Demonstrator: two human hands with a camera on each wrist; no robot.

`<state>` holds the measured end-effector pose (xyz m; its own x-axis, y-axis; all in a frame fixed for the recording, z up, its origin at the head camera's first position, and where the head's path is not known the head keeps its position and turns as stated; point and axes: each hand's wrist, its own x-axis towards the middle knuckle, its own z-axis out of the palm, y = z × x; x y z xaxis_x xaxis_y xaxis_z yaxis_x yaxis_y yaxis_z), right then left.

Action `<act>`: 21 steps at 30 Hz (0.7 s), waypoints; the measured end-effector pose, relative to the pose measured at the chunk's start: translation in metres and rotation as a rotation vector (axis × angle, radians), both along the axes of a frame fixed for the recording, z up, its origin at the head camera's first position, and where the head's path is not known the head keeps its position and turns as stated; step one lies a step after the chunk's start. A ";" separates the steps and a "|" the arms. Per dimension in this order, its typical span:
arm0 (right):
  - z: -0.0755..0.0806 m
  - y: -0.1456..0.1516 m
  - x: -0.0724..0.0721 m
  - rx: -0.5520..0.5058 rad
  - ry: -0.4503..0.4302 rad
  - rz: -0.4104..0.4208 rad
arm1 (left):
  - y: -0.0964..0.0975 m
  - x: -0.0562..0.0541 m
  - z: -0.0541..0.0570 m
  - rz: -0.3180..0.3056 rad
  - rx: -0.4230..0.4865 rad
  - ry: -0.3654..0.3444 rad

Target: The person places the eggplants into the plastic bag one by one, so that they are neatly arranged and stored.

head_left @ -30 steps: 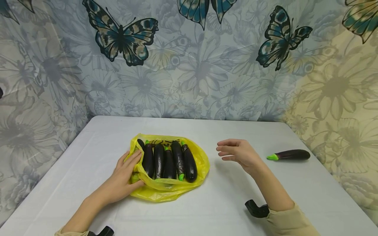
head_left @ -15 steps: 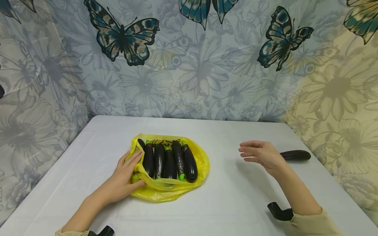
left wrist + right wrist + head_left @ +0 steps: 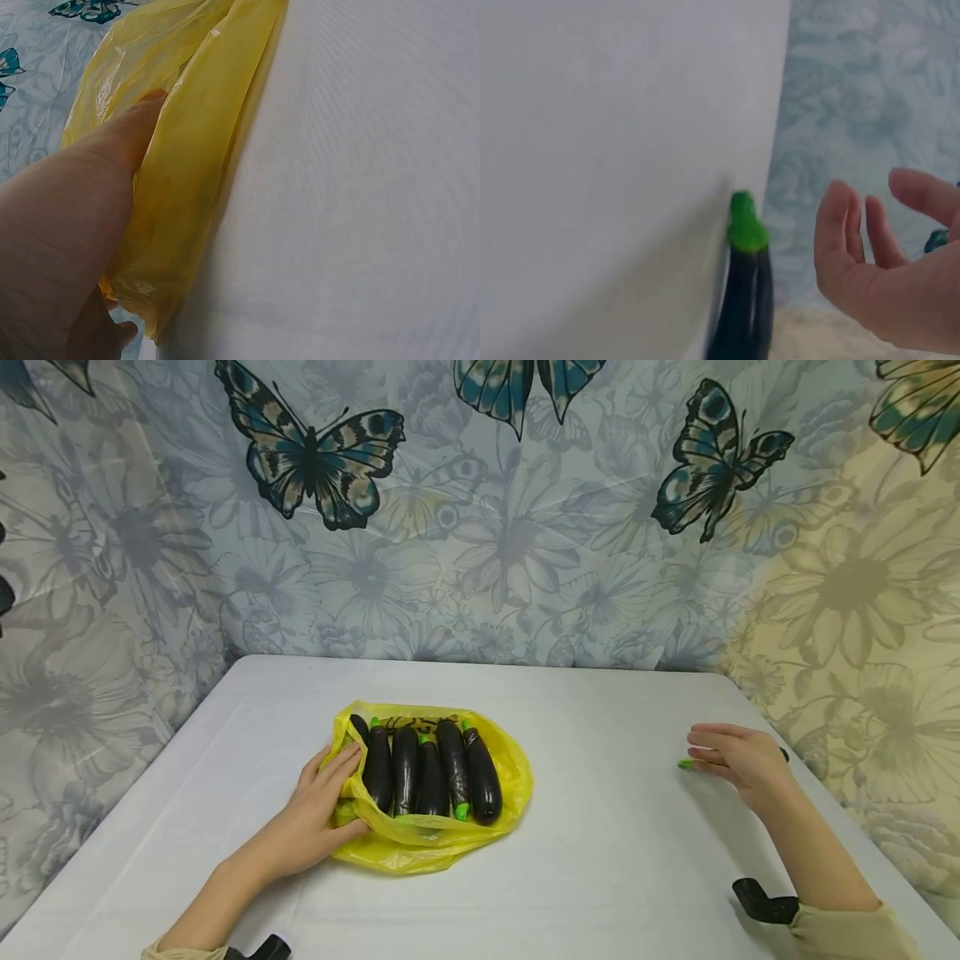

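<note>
A yellow plastic bag (image 3: pixel 512 777) lies on the table with its mouth spread, and several dark purple eggplants (image 3: pixel 483 777) with green stem ends lie side by side in it. My left hand (image 3: pixel 303 827) rests against the bag's left side, fingers extended and thumb at the front rim. In the left wrist view the thumb tip touches a fold of the yellow plastic. My right hand (image 3: pixel 746 764), fingers loosely bent and holding nothing, hovers above a single eggplant (image 3: pixel 742 307) at the table's right. In the head view the hand covers most of it; its green stem shows.
A white cloth covers the table (image 3: pixel 592 827). Behind it hangs a floral curtain (image 3: pixel 517 543) with butterflies. Black curved pieces (image 3: pixel 765 902) stick out at both wrists. The lone eggplant lies close to the table's right edge.
My right hand has moved to the right, from beside the bag to over the lone eggplant. The left hand and the bag have stayed in place.
</note>
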<state>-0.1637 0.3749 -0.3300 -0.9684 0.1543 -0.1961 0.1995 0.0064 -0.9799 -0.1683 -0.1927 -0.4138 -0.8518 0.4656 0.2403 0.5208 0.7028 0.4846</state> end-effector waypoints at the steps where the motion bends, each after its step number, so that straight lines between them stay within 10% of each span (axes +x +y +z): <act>1: -0.001 0.006 0.000 -0.030 0.000 -0.034 | 0.000 0.000 0.000 0.002 -0.001 -0.001; 21: -0.006 0.076 0.009 -0.141 -0.086 -0.545 | -0.001 0.000 0.000 0.002 -0.001 0.020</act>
<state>-0.1545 0.4513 -0.3364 -0.7358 0.5939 -0.3254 0.2164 -0.2492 -0.9440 -0.1683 -0.1933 -0.4139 -0.8480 0.4638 0.2565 0.5285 0.7044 0.4738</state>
